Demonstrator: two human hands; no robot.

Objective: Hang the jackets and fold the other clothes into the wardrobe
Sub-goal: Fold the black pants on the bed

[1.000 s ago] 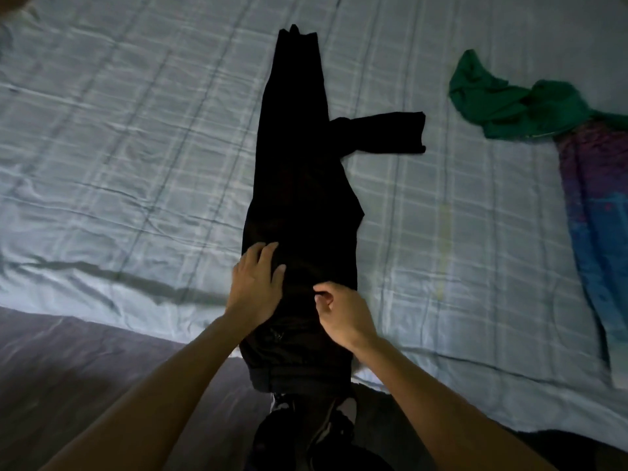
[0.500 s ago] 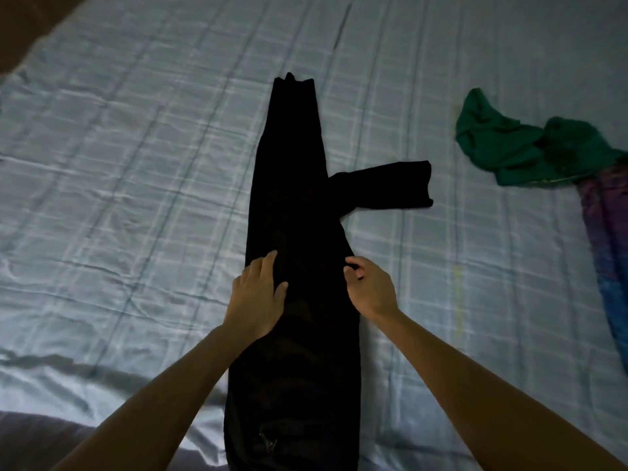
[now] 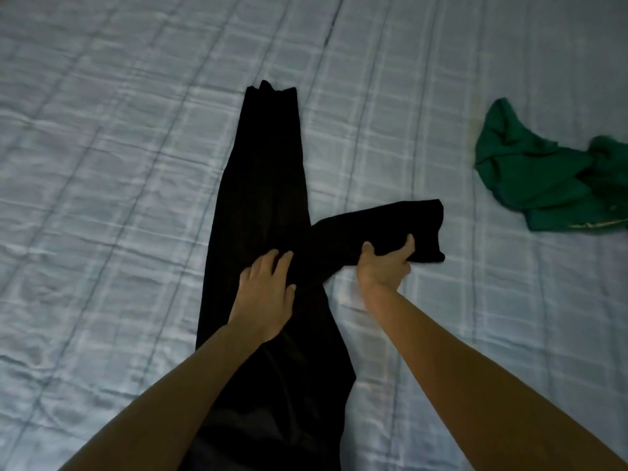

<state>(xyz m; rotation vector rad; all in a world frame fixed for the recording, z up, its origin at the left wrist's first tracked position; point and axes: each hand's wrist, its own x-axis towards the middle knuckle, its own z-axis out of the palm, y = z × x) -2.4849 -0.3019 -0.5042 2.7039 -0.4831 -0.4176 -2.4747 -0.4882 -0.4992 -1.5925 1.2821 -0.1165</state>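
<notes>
A long black garment [image 3: 268, 171] lies lengthwise down the middle of the bed, with one black limb [image 3: 373, 229] sticking out to the right. My left hand [image 3: 265, 294] rests flat on the garment's middle, fingers spread. My right hand [image 3: 385, 263] grips the near edge of the sideways limb, thumb on top, fingers under the cloth. A crumpled green garment [image 3: 543, 178] lies apart at the right edge of the bed.
The bed is covered by a pale blue checked sheet [image 3: 119, 181] with creases. Bare sheet stretches to the left of the black garment and between it and the green one.
Both hands have moved up the black garment, away from its near end. My right hand went right and took hold of the sideways limb. The view shifted forward over the bed.
</notes>
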